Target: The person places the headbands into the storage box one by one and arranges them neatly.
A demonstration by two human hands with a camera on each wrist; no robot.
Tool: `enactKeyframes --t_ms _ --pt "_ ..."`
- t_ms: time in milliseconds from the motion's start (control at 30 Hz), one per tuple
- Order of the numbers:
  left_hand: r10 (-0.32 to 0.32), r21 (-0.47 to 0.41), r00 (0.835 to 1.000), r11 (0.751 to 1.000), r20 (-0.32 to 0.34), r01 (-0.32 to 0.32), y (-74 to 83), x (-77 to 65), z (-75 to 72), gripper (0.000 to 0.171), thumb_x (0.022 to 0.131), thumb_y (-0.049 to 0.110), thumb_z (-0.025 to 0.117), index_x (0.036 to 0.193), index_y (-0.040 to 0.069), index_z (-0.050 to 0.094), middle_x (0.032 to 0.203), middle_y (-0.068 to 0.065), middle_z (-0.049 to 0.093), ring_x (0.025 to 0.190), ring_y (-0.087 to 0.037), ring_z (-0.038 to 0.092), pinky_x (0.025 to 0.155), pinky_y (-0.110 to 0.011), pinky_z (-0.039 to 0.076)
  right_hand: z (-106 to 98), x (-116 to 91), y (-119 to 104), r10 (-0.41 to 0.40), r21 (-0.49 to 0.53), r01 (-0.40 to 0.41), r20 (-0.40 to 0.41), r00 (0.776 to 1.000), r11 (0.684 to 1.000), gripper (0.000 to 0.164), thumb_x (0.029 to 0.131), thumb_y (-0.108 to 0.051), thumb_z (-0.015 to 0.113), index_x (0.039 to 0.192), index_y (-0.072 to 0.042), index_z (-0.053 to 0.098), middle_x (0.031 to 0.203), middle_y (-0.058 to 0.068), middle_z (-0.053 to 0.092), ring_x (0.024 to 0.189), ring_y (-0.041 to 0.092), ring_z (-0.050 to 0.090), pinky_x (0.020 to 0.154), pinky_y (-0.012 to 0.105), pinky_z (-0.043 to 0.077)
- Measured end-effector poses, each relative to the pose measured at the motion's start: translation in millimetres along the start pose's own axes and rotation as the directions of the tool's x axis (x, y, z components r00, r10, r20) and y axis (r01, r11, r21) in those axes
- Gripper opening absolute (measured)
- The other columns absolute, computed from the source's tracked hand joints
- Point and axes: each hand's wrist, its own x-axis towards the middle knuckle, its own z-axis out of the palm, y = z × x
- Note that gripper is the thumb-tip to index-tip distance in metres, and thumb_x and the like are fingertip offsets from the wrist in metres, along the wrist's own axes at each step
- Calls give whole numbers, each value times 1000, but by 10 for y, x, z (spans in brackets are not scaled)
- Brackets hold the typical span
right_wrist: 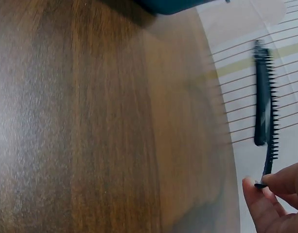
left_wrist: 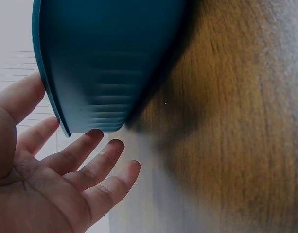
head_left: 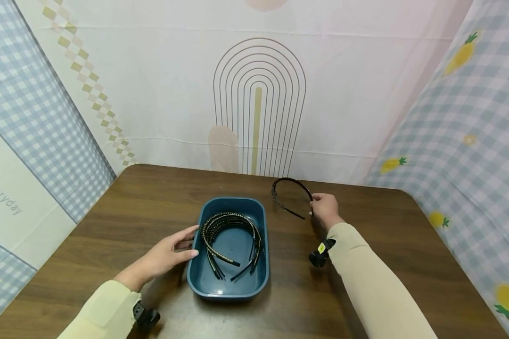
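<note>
A black headband (head_left: 291,179) with a row of small teeth along it, plain in the right wrist view (right_wrist: 272,107), is pinched near one end by my right hand (head_left: 325,209). It is held right of a blue plastic basin (head_left: 266,249). Inside the basin lie several dark headbands (head_left: 212,231) with gold flecks, nested together, their ends toward me. My left hand (head_left: 169,254) is at the basin's left side, thumb and fingertips at the rim. In the left wrist view the fingers (left_wrist: 102,165) of that hand are spread and fairly straight, under the basin's outer wall (left_wrist: 90,63).
Both stand over a brown wood-grain table (head_left: 152,207). A white printed cloth (head_left: 161,84) hangs behind its far edge, with checked cloth (head_left: 428,160) on the right and more on the left. Black wrist cameras (head_left: 320,256) are strapped to both sleeves.
</note>
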Motion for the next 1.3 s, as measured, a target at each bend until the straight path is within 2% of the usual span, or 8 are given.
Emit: enactKeyframes --t_ms 200,667,933,1300 --pt "8 -1 1000 1000 10 -8 11 -8 3 66 95 21 63 149 1 31 143 -31 41 129 -45 45 100 -53 43 -2 -48 -64 -11 63 11 4 1000 998 40 96 4 44 136 8 50 133 27 52 114 35 56 64 22 54" --pt "-18 15 1000 1000 1 18 20 10 1 66 95 21 62 150 3 31 144 -29 41 130 -45 43 102 -53 41 -15 -152 -228 -53 68 50 42 998 996 39 97 3 45 136 7 50 134 26 49 119 36 54 80 34 57" --pt "-21 20 1000 1000 -3 21 15 35 3 66 95 22 62 150 3 30 144 -29 41 131 -44 43 102 -53 41 -4 -168 -321 -86 30 85 39 996 996 37 95 4 47 132 9 53 129 25 53 115 35 56 71 27 58" --pt "-24 24 1000 999 -17 25 29 107 35 66 95 23 62 150 3 30 145 -28 41 130 -44 43 102 -53 41 5 -183 -435 -113 0 113 74 991 994 36 95 5 48 130 9 54 127 27 55 112 36 58 73 29 58"
